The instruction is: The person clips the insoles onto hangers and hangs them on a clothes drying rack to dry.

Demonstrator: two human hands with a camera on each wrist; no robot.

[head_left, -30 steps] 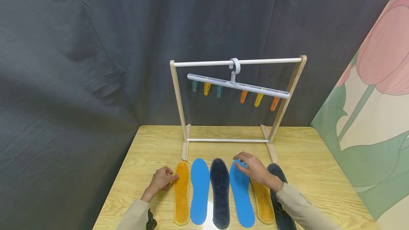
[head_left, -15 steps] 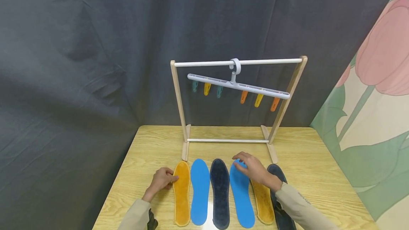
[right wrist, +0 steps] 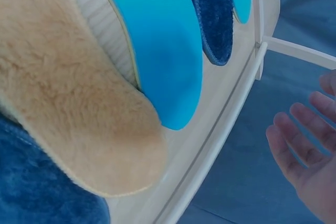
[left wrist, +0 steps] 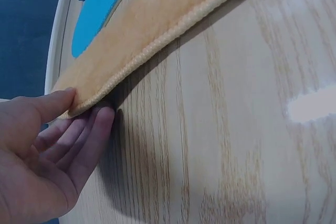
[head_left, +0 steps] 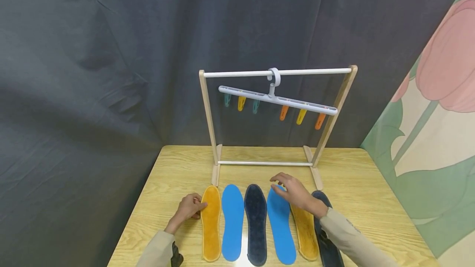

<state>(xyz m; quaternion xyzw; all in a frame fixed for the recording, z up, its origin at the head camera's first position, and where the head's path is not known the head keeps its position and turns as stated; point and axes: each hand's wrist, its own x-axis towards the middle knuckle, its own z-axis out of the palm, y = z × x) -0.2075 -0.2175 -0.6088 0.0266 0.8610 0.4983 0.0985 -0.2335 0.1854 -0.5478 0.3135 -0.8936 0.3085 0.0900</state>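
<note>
My left hand (head_left: 188, 208) pinches the left edge of a yellow fleece insole (head_left: 211, 230) near its far end. In the left wrist view the thumb lies on top of this insole (left wrist: 152, 27) and the fingers are curled under its edge. That end stands a little off the table and casts a shadow. My right hand (head_left: 295, 194) hovers over the far end of a blue insole (head_left: 282, 230), fingers loosely spread and holding nothing. Its forearm partly covers a second yellow insole (head_left: 307, 236) and a dark blue one (head_left: 322, 197).
Between the hands lie another blue insole (head_left: 232, 226) and a dark blue insole (head_left: 256, 226). Behind the row stands a wooden rack (head_left: 208, 114). A tilted hanger (head_left: 272, 99) with several colored clips hangs from its white top bar (head_left: 237, 74). Grey cloth (head_left: 111, 52) closes off the back.
The far end of the left yellow insole has come up slightly with my left hand. My right hand has lifted a little; the other insoles stay put.
</note>
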